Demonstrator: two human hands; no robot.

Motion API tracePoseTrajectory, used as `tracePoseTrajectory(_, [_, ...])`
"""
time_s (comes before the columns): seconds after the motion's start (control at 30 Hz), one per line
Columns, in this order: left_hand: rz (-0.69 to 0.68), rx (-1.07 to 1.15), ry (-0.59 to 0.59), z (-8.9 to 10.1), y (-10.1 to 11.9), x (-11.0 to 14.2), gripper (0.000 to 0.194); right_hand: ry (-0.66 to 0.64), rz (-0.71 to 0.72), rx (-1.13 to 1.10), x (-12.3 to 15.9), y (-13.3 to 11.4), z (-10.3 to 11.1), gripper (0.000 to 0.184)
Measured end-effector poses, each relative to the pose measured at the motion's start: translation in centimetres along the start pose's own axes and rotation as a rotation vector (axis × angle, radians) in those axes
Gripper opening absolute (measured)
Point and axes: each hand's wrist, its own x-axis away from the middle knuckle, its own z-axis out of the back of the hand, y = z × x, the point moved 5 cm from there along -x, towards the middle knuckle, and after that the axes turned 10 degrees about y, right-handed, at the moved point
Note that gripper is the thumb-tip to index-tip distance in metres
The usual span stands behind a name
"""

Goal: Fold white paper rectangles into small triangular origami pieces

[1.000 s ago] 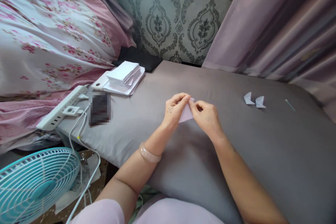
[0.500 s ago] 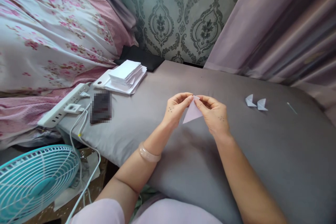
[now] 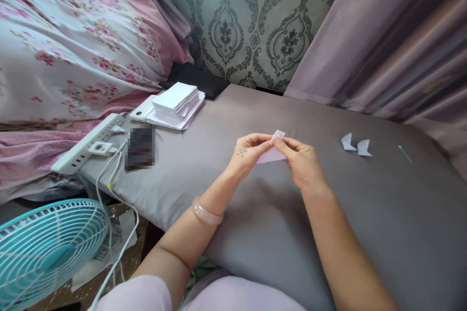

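Folded paper [image 3: 272, 157]: sits just right of the frame's center, over the gray cover [image 3: 262, 233], pinched by the fingers [image 3: 265, 147] of left hand [image 3: 244, 157] and right hand [image 3: 305, 165]. At right, two white folded pieces [image 3: 364, 148]; at upper left, a paper stack [image 3: 175, 98].

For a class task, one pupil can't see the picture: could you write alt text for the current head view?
A person's left grip and right grip pinch a folded piece of pale paper over a grey surface. Two folded paper pieces sit to the right; a stack of paper lies to the left.
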Motion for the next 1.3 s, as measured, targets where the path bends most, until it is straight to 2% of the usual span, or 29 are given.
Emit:
tracePoseTrajectory(0.17, [0.005, -0.004, -0.004, -0.2, 0.1, 0.2, 0.022, 0.082, 0.007, -0.085, -0.1, 0.1, 0.3, 0.024])
tracePoseTrajectory(0.43, [0.04, -0.013, -0.023, 0.1, 0.3, 0.2, 0.022, 0.13, 0.094, -0.052, 0.0, 0.0, 0.2, 0.027])
tracePoseTrajectory(0.67, [-0.003, 0.061, 0.009, 0.3, 0.7, 0.0, 0.02, 0.129, 0.15, 0.021, 0.2, -0.3, 0.1, 0.025])
tracePoseTrajectory(0.87, [-0.014, 0.03, 0.009, 0.3, 0.9, -0.1, 0.02, 0.102, 0.17, 0.021, 0.4, -0.5, -0.1, 0.023])
tracePoseTrajectory(1.1, [-0.032, -0.005, 0.05, 0.4, 0.9, 0.0, 0.018, 0.134, 0.197, 0.066, 0.6, -0.6, -0.2, 0.024])
tracePoseTrajectory(1.3, [-0.019, -0.019, 0.087, 0.5, 0.9, 0.0, 0.019, 0.134, 0.365, 0.169, 1.1, -1.2, -0.5, 0.02])
